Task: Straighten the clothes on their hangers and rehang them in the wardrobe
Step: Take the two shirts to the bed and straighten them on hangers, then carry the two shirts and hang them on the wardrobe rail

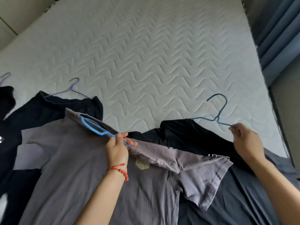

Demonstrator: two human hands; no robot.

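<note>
Grey shirt (pixel 78 168): nearest the lens, spread flat across lower centre of frame, collar end pointing up-left, one sleeve folded over to the right.
Bright blue hanger (pixel 97 127): part inside the grey shirt's neck opening, free end sticking out toward frame centre.
Left hand (pixel 118 146): clenched round that free end, thumb and fingers curled on the bar; red bead bracelet (pixel 120 170) on the wrist.
Black shirt (pixel 186 137): right of centre, lying partly over the grey sleeve, white print near its lower edge.
Dark blue wire hanger (pixel 215 114): hook pointing to the upper right, left shoulder tucked under the black fabric, right shoulder bare.
Right hand (pixel 246 140): pinching the bare right tip of the wire hanger, fingers curled tight, nothing else held.
Risk 1: both hands pull different hangers at once; my guess is the black shirt drags over the grey sleeve and rumples it.
Risk 2: wire hanger is only half inside the black shirt; lift from the tip and the shirt likely slides off the left shoulder.
Risk 3: bright blue hanger sits skewed in the collar; forcing it could stretch the neck.
Dark garment (pixel 69 108): upper left of the pile, on a thin purple hanger (pixel 73 88).
Mattress (pixel 154 54): quilted white, fills upper frame.
Wardrobe: not in view; nothing rehung yet as far as I can tell.
</note>
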